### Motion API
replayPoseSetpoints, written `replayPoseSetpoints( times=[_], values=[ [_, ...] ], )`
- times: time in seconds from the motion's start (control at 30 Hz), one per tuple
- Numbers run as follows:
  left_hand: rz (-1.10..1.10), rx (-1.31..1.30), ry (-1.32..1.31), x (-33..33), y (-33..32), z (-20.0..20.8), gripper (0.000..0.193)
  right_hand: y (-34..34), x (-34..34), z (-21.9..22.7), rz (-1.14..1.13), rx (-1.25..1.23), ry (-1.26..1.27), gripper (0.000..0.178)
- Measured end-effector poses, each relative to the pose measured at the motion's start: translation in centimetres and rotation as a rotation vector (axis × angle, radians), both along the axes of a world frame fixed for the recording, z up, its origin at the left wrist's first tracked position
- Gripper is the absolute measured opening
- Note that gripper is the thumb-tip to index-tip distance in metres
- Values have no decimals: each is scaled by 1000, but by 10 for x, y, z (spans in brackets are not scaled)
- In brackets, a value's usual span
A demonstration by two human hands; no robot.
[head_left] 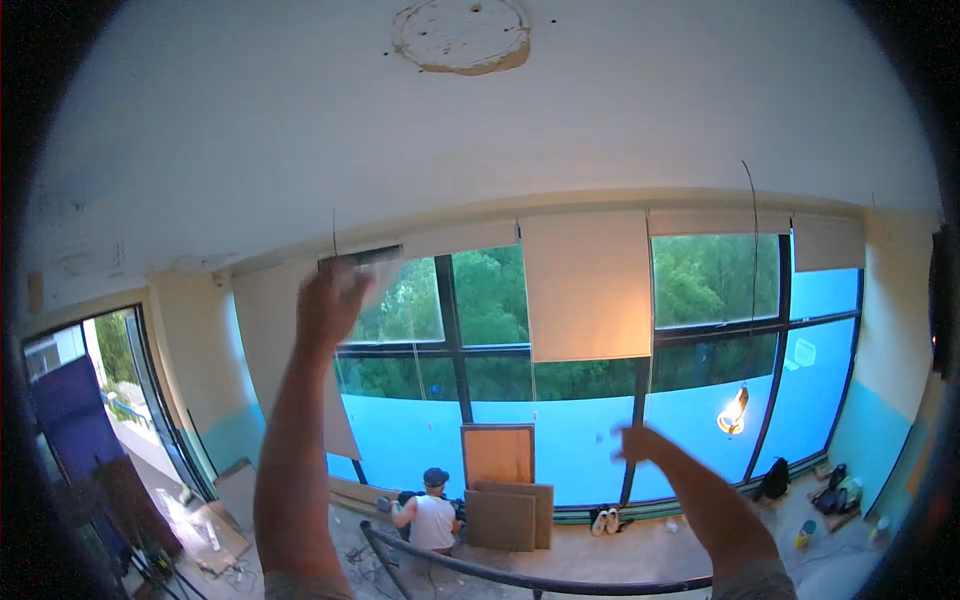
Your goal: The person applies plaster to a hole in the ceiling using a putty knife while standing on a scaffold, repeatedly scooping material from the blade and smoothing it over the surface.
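Note:
My left hand (335, 300) is raised high, its fingers closed round a flat wide-bladed tool (374, 256) with a dark straight edge. Motion blurs this tool, so its exact kind is unclear. It appears just below the white ceiling (600, 120), in front of the window blinds. Lower and to the right, my right hand (642, 444) reaches out with fingers apart and nothing visible in it; its fingertips are slightly smeared. At the top, a rough round patch (460, 35) marks the ceiling.
Below, a dark rail (530, 582) curves across the front. A person (432, 520) in a white top crouches beside leaning brown boards (503, 517). Thin wires (753, 230) hang from the ceiling. Shoes (604, 520) and bags (835, 492) lie by the windows; a doorway stands at left.

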State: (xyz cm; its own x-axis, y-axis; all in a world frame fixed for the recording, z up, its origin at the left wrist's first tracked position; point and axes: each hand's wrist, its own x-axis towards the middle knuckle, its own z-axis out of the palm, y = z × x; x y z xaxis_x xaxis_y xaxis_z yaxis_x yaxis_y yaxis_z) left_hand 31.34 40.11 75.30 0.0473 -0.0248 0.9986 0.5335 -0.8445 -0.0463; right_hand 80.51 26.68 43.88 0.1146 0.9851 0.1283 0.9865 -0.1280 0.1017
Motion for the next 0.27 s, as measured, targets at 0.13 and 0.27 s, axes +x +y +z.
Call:
replayPoseSetpoints(
  times=[0.13, 0.27],
  values=[
    [-42, 182, -98, 30, -81, 150, 32, -66, -8, -195, -59, -241, 394, 75],
    [-67, 332, -109, 52, -113, 224, 35, -158, 41, -339, -449, -382, 1017, 87]
  ],
)
